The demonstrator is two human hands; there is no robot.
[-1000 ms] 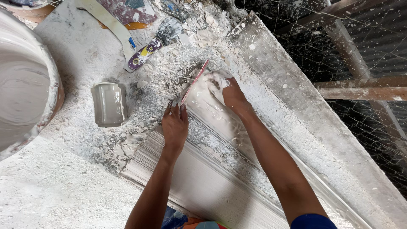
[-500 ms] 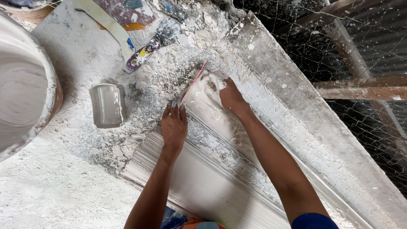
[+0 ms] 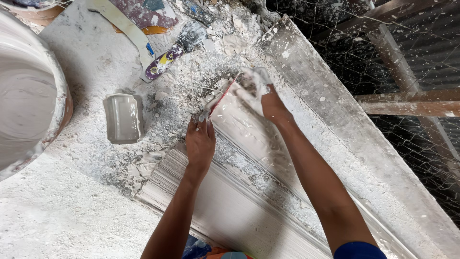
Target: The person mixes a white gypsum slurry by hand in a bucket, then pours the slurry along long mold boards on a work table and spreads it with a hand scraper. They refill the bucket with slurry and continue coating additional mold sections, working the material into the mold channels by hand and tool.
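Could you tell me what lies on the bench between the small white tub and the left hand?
In the head view, only loose plaster crumbs and dust lie between the small white tub and the left hand; no tool lies there.

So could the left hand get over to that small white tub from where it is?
Probably yes. The left hand rests at the near end of the plaster moulding, and the small white tub lies on its side just to its left, with only loose plaster crumbs between them.
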